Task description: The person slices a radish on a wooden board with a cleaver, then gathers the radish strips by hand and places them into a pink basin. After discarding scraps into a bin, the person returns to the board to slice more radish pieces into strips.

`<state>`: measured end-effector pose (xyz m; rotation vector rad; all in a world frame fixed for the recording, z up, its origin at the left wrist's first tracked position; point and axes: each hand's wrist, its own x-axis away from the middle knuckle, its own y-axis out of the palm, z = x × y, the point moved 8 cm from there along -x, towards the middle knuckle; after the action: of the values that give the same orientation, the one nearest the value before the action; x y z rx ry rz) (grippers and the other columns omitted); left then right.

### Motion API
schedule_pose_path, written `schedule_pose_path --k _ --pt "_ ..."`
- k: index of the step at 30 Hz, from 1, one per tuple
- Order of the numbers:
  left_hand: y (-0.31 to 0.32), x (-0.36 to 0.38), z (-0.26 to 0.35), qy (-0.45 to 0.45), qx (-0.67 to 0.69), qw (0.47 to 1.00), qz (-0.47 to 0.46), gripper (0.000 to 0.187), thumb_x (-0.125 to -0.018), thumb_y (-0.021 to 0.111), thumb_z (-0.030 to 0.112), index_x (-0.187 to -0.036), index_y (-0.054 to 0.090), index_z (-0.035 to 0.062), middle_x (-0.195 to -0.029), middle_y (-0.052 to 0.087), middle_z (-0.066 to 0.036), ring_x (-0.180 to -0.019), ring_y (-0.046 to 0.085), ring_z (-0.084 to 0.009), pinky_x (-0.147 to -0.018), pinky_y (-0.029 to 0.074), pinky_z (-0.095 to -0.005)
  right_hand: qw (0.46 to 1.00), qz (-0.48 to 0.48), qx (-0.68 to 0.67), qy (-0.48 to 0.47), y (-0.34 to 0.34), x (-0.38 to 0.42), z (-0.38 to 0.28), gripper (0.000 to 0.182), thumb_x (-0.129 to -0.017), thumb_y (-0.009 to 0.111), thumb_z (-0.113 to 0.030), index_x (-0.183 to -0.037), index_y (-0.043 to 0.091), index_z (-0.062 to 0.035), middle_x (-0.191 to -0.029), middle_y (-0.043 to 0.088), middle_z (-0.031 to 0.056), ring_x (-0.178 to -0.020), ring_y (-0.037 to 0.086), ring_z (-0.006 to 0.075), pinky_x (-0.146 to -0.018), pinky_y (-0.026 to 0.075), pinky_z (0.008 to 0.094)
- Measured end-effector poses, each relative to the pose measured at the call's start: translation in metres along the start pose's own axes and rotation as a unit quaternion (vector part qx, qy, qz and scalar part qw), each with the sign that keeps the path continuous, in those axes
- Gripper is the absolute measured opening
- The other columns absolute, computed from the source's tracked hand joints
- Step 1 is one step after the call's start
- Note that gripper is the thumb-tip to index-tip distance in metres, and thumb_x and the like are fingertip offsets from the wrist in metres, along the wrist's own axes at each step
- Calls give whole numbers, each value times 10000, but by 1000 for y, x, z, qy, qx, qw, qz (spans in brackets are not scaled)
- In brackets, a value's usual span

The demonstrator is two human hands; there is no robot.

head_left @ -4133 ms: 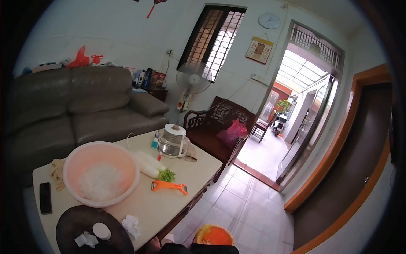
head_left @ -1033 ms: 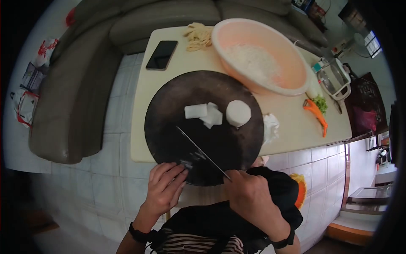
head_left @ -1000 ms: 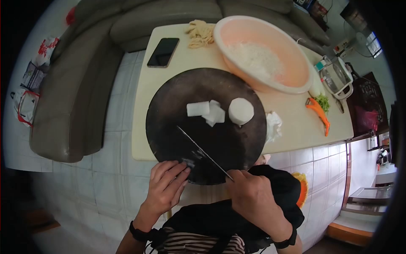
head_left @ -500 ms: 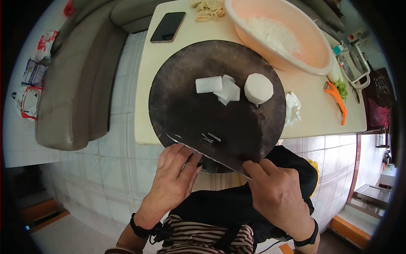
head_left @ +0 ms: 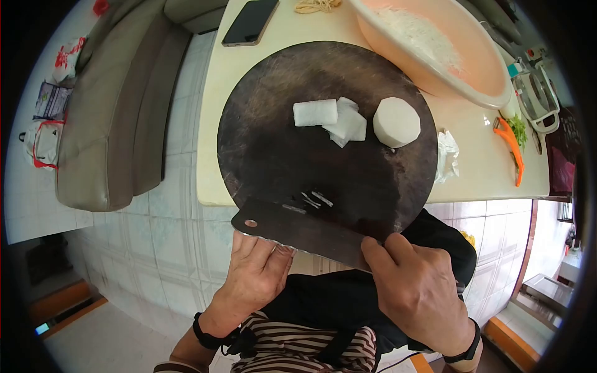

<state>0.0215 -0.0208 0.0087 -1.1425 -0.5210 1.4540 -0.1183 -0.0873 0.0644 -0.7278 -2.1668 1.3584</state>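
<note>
My right hand (head_left: 418,286) grips a dark cleaver (head_left: 311,233) near its handle end. The blade is tilted over the front edge of a round dark chopping board (head_left: 267,149), its holed corner to the left. My left hand (head_left: 258,273) is closed at the blade's lower edge, fingers bent and fingertips hidden behind the steel, so what they hold, if anything, cannot be seen. Thin white strips (head_left: 318,199) lie on the board beyond the blade. Farther back are overlapping white radish slices (head_left: 315,114) and a thick peeled radish chunk (head_left: 397,123).
A peach basin (head_left: 497,99) with white powder or shreds stands behind the board. On the cream table are a phone (head_left: 250,23), crumpled white paper (head_left: 447,155), an orange peeler (head_left: 511,148) and greens (head_left: 518,132). A grey sofa (head_left: 99,137) is at left.
The cleaver has turned so its broad face now shows, and its left end sits over my left fingers. My right hand has shifted slightly right. The view has moved a little.
</note>
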Motion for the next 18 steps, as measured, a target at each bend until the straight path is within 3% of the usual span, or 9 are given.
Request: schedule_pose_path --k 3,7,10,12,18 --pt "1 3 0 11 -6 1000 -18 235 -735 717 -37 -967 684 -12 -1015 621 -115 -934 569 -299 -859 418 -468 998 2 33 -50 3 -5 -4 281 -702 633 -50 -960 605 55 -719 507 91 -563 589 179 -482 452 285" --pt "1 2 0 6 -6 1000 -8 268 -726 716 -39 -992 686 -17 -1020 626 -120 -921 569 -289 -878 430 -477 997 17 54 -45 14 -19 -16 248 -703 626 -51 -930 611 47 -695 511 82 -540 587 167 -467 454 282" --pt "0 0 1 -6 -5 1000 -12 286 -719 728 -29 -1001 688 -26 -1021 630 -127 -947 574 -294 -903 449 -487 998 5 47 -33 14 -26 -18 201 -697 630 -37 -883 591 27 -691 520 89 -530 595 193 -459 464 294" --pt "-2 -4 2 -1 -6 1000 5 292 -713 740 -20 -1000 690 -42 -1011 629 -132 -987 576 -308 -921 461 -479 998 -19 -57 22 13 -23 -2 238 -758 647 3 -995 626 14 -719 520 117 -592 594 284 -509 454 360" --pt "-4 -5 2 5 11 999 36 294 -698 747 -31 -985 688 -59 -1004 628 -136 -969 576 -311 -879 471 -447 997 -28 -56 44 5 -11 6 249 -731 686 39 -974 636 11 -737 547 119 -577 580 289 -503 435 369"
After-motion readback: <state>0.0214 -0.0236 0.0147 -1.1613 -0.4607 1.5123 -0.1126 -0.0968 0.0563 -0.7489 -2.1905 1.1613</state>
